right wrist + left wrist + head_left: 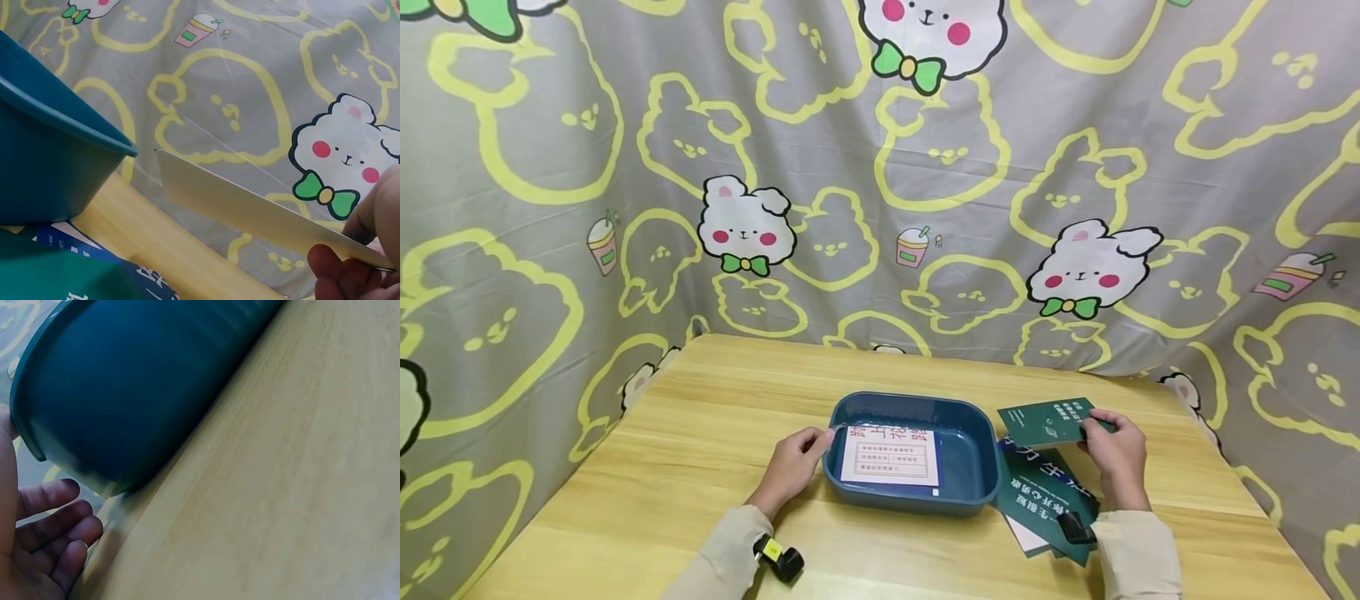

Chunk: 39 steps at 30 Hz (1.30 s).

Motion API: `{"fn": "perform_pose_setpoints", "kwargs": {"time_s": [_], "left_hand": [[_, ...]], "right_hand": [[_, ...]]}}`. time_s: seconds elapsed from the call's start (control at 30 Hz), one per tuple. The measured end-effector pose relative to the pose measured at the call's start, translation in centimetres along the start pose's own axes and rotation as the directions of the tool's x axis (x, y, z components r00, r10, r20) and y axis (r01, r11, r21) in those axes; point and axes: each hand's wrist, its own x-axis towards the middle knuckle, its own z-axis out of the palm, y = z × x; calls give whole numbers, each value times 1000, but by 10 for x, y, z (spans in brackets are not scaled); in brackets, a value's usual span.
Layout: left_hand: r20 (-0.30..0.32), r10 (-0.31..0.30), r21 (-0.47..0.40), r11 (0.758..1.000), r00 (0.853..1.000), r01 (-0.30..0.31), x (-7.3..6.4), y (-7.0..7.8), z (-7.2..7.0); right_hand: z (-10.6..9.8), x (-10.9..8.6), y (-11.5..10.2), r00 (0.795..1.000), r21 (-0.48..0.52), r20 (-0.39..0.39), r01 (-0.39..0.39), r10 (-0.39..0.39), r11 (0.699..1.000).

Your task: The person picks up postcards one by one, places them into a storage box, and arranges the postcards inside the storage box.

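A dark blue plastic basin (917,504) sits on the table. Inside it lies a white card (887,462) with red print, over a blue one. My left hand (797,462) is at the basin's left end, thumb at the rim; in the left wrist view its loosely bent fingers (59,528) are apart from the wall. Right of the basin, my right hand (1117,454) pinches a dark green card (1045,422) with white print by its right end. The card's pale underside (237,209) shows in the right wrist view. Below it several green and blue cards (1037,500) overlap in a pile.
The pile lies against the basin's right end on the wooden table (700,433). A grey cloth curtain (842,167) with cartoon rabbits hangs behind the table and at its sides. Black straps with small devices (780,560) are on both wrists.
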Motion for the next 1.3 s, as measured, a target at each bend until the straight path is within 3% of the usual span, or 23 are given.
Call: {"fn": "perform_pose_setpoints", "kwargs": {"time_s": [0.2, 0.43, 0.87, 1.03, 1.3], "left_hand": [[3, -7, 1, 1000, 1000, 7, 0, 0, 0], [0, 1, 3, 1000, 1000, -1, 0, -1, 1], [2, -9, 0, 1000, 1000, 9, 0, -1, 0], [5, -10, -2, 1000, 1000, 10, -1, -1, 1], [4, -10, 2, 1000, 1000, 10, 0, -2, 0]], "right_hand": [[-2, -22, -22, 999, 12, 19, 26, -26, 1000], [-2, -23, -26, 998, 79, 44, 33, -36, 996], [7, -27, -31, 992, 155, -20, 128, -127, 980], [12, -36, -40, 994, 115, -14, 111, -110, 987], [20, -36, -37, 988, 88, 8, 151, -153, 985]]}}
